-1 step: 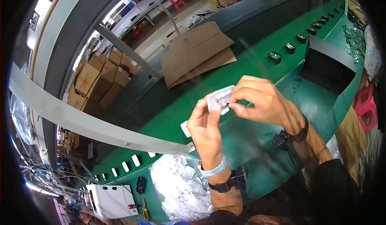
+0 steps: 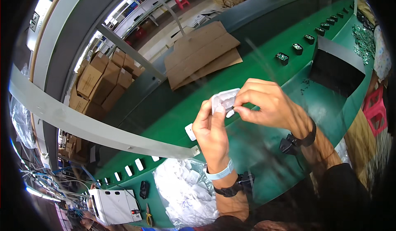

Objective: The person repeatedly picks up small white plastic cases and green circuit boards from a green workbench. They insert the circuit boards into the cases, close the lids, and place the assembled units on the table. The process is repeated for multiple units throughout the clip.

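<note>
My left hand (image 2: 212, 128) is closed around the edge of a white plastic shell (image 2: 225, 97), its thumb pressed inside the shallow hollow. Thumb and fingertips of my right hand (image 2: 264, 103) pinch a tiny dark part (image 2: 233, 107) against the shell's right edge. That part is mostly covered by my fingers, so its exact kind does not show. Just left of my left wrist, another white shell (image 2: 190, 132) lies on the green belt. Below it sits a clear plastic bag (image 2: 185, 194) full of white pieces.
Black housings with green boards (image 2: 282, 58) line the belt at upper right. A black bin (image 2: 336, 68) stands near small dark bits (image 2: 304, 86). Flat cardboard (image 2: 202, 51) lies beyond. Lower left are a white box-shaped device (image 2: 115, 206), pliers (image 2: 149, 216) and a metal rail (image 2: 103, 126).
The white shell has tipped slightly in my left hand, and my right fingertips have shifted a little with the dark part. Both hands keep their hold.
</note>
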`<state>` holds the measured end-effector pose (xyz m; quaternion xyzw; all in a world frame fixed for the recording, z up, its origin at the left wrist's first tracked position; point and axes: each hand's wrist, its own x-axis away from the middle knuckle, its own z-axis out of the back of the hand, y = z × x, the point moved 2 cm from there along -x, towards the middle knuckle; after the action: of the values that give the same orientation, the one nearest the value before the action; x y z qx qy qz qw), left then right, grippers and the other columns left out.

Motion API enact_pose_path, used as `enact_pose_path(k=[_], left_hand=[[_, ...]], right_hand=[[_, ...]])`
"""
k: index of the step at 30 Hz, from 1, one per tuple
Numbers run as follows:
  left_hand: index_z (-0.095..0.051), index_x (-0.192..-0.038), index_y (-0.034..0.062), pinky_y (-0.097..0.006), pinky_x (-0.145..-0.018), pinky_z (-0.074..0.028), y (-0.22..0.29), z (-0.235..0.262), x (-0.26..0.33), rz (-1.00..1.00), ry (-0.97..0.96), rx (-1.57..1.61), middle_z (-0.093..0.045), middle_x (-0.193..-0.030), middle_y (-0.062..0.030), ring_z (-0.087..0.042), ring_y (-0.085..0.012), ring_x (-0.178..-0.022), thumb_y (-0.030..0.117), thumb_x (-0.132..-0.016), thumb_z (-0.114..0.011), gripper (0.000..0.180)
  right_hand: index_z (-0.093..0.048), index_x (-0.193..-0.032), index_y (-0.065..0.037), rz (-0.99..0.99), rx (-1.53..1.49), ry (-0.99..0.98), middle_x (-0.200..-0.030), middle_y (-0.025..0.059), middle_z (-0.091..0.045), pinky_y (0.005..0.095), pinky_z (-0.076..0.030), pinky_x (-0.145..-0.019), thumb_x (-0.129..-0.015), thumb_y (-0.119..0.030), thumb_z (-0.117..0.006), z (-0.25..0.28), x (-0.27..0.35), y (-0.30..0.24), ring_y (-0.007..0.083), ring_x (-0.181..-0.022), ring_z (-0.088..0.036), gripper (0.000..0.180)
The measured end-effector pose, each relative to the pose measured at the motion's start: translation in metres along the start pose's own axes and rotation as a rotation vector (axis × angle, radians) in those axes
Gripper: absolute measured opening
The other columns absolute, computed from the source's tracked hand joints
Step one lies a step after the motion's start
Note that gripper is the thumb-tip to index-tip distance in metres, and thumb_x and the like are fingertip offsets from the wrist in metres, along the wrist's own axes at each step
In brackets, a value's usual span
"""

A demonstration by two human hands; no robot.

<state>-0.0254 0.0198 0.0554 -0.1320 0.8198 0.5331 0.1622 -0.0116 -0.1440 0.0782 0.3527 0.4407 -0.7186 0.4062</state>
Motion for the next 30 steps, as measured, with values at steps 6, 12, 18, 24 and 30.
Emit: enact_pose_path(k=[6,12,18,24,30], left_hand=[[-0.059,-0.121,-0.0075,-0.033,-0.084,-0.055,-0.009,0.0,-0.001,0.005,0.127,-0.082,-0.066,-0.112,-0.0129,-0.065,-0.0188,-0.099,0.005,-0.098,-0.061,0.026],[-0.061,-0.121,-0.0057,-0.029,-0.085,-0.053,-0.001,0.001,-0.003,0.008,0.015,-0.199,-0.068,-0.107,-0.0086,-0.065,-0.0153,-0.095,-0.003,-0.091,-0.067,0.03],[-0.062,-0.114,-0.0051,-0.029,-0.075,-0.055,-0.007,0.0,-0.008,0.056,0.05,-0.215,-0.068,-0.097,-0.0086,-0.066,-0.0154,-0.083,-0.004,-0.09,-0.068,0.025],[-0.054,-0.125,-0.0062,-0.027,-0.067,-0.056,0.013,0.025,-0.008,-0.079,0.233,-0.265,-0.068,-0.099,-0.0124,-0.067,-0.0186,-0.083,-0.006,-0.089,-0.067,0.039],[-0.055,-0.123,-0.0069,-0.027,-0.066,-0.056,0.005,0.009,-0.011,-0.055,0.184,-0.178,-0.068,-0.099,-0.0128,-0.067,-0.0181,-0.083,-0.007,-0.088,-0.068,0.038]], right_hand=[[-0.063,-0.085,0.0,-0.112,-0.099,-0.019,-0.078,0.0096,-0.064,0.0332,-0.051,-0.06,-0.079,-0.004,-0.074,-0.01,0.003,-0.002,0.0229,-0.069,-0.061,0.013],[-0.065,-0.086,0.002,-0.226,-0.085,0.053,-0.077,0.01,-0.063,0.0319,-0.051,-0.059,-0.083,-0.006,-0.073,0.003,-0.001,-0.009,0.0197,-0.065,-0.061,0.012],[-0.066,-0.087,0.002,-0.213,-0.118,0.078,-0.076,0.0083,-0.063,0.028,-0.051,-0.06,-0.085,-0.005,-0.07,-0.002,0.002,0.012,0.0156,-0.067,-0.063,0.008],[-0.068,-0.084,0.001,-0.381,-0.09,-0.111,-0.077,0.009,-0.066,0.03,-0.051,-0.061,-0.083,-0.007,-0.07,0.005,0.002,0.036,0.0173,-0.066,-0.063,0.009],[-0.07,-0.083,-0.001,-0.449,0.164,-0.796,-0.079,0.0117,-0.067,0.0371,-0.054,-0.066,-0.079,-0.005,-0.065,-0.004,0.084,0.077,0.0278,-0.072,-0.067,0.008]])
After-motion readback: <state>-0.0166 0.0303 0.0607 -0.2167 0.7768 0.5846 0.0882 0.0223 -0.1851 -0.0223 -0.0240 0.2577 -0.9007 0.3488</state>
